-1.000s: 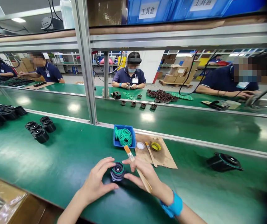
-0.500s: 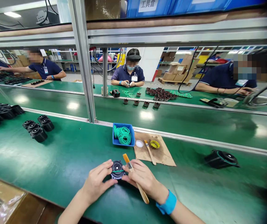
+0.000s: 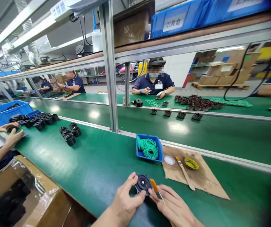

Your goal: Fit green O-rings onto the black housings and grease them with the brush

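My left hand (image 3: 125, 201) pinches a round black plastic part (image 3: 143, 183) by its left edge, low on the green belt (image 3: 97, 160). My right hand (image 3: 174, 206) grips a small brush (image 3: 156, 189) with an orange-tipped head that rests against the part's right side; its fingers also touch the part. Just beyond stands a small blue tray (image 3: 149, 148) of green rubber rings. To the tray's right lies a brown paper sheet (image 3: 197, 176) carrying a white lid (image 3: 169, 160), a second brush (image 3: 184, 173) and a yellow-green dish (image 3: 191, 163).
A cluster of black parts (image 3: 69, 132) stands on the belt at left, with more black parts (image 3: 34, 119) and a blue bin (image 3: 7, 112) beyond. A co-worker's hands (image 3: 11, 132) reach in at far left. A cardboard box (image 3: 19, 195) sits bottom left. A metal post (image 3: 109, 66) rises mid-belt. Other workers sit across.
The view has swung left and down, so the hands and part now sit near the bottom edge. The green ring lying across the part half a second ago no longer shows on it.
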{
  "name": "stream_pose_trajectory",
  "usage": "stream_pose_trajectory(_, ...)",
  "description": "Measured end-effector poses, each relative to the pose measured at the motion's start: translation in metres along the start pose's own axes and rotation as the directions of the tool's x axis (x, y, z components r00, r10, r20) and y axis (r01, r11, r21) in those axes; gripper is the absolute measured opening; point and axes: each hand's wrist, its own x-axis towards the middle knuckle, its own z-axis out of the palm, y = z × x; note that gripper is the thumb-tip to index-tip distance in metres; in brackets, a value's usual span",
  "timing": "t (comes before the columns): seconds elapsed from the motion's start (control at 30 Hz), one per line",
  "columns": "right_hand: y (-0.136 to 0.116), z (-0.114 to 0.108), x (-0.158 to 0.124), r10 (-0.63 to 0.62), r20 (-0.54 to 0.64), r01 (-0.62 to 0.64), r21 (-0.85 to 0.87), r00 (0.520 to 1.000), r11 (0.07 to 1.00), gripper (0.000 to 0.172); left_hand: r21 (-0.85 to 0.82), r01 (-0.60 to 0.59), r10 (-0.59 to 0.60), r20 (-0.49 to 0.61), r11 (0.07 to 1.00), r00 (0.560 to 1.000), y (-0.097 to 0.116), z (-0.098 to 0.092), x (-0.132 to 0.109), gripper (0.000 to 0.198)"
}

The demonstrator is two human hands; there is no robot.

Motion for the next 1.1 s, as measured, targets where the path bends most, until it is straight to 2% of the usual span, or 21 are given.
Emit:
stream_pose_trajectory(0.07,-0.004,-0.007,0.007,0.006,0.007,-0.006,0.036,1.000,0.999,0.034,-0.069,0.055,-0.057,-0.019,0.996,0.998,0.004,0.000,0.001,0.026)
stream_pose_trajectory(0.13,-0.009,-0.014,0.015,0.156,-0.100,-0.142,0.133,0.983,0.981,0.023,-0.200,0.123,-0.131,-0.028,0.972,0.991,0.006,-0.004,0.004,0.023)
stream_pose_trajectory(0.17,-0.012,-0.017,0.020,0.266,-0.163,-0.231,0.205,0.950,0.951,0.016,-0.273,0.170,-0.183,-0.025,0.947,0.983,0.006,-0.005,0.006,0.020)
stream_pose_trajectory(0.2,-0.016,-0.021,0.024,0.382,-0.220,-0.316,0.284,0.898,0.905,0.008,-0.342,0.230,-0.249,-0.013,0.911,0.968,0.006,-0.007,0.008,0.018)
stream_pose_trajectory(0.23,-0.020,-0.025,0.028,0.493,-0.255,-0.391,0.359,0.832,0.847,0.005,-0.394,0.302,-0.323,0.013,0.868,0.946,0.005,-0.008,0.010,0.026)
stream_pose_trajectory(0.3,-0.027,-0.032,0.035,0.644,-0.270,-0.485,0.471,0.716,0.736,0.020,-0.436,0.432,-0.442,0.085,0.789,0.893,0.003,-0.009,0.012,0.061)
stream_pose_trajectory(0.33,-0.031,-0.035,0.037,0.687,-0.259,-0.507,0.513,0.678,0.693,0.027,-0.432,0.477,-0.477,0.118,0.765,0.871,0.002,-0.009,0.013,0.073)
stream_pose_trajectory(0.37,-0.033,-0.037,0.040,0.721,-0.240,-0.522,0.549,0.650,0.653,0.033,-0.418,0.510,-0.499,0.145,0.752,0.854,0.002,-0.008,0.013,0.078)
stream_pose_trajectory(0.43,-0.038,-0.037,0.043,0.774,-0.169,-0.547,0.617,0.610,0.566,0.038,-0.385,0.544,-0.515,0.185,0.746,0.837,0.001,-0.007,0.015,0.070)
stream_pose_trajectory(0.53,-0.040,-0.031,0.044,0.845,-0.012,-0.595,0.705,0.534,0.386,0.041,-0.385,0.540,-0.498,0.212,0.748,0.841,0.002,-0.009,0.019,0.051)
stream_pose_trajectory(0.63,-0.041,-0.025,0.043,0.881,0.151,-0.618,0.765,0.447,0.183,0.043,-0.394,0.538,-0.497,0.210,0.745,0.842,0.005,-0.012,0.021,0.050)
stream_pose_trajectory(0.7,-0.041,-0.023,0.043,0.884,0.234,-0.638,0.765,0.405,0.090,0.044,-0.385,0.543,-0.498,0.218,0.746,0.839,0.006,-0.013,0.022,0.049)
stream_pose_trajectory(0.77,-0.041,-0.022,0.043,0.882,0.275,-0.675,0.735,0.382,0.063,0.047,-0.379,0.544,-0.494,0.229,0.748,0.839,0.007,-0.013,0.022,0.048)
stream_pose_trajectory(0.9,-0.038,-0.018,0.041,0.891,0.264,-0.734,0.671,0.370,0.106,0.049,-0.382,0.538,-0.486,0.231,0.751,0.843,0.008,-0.014,0.021,0.050)
stream_pose_trajectory(1.0,-0.032,-0.017,0.038,0.886,0.248,-0.754,0.639,0.391,0.154,0.046,-0.385,0.531,-0.477,0.234,0.755,0.847,0.008,-0.015,0.021,0.051)
stream_pose_trajectory(1.1,-0.026,-0.020,0.037,0.870,0.211,-0.774,0.580,0.446,0.256,0.044,-0.383,0.520,-0.464,0.233,0.764,0.854,0.008,-0.015,0.020,0.051)
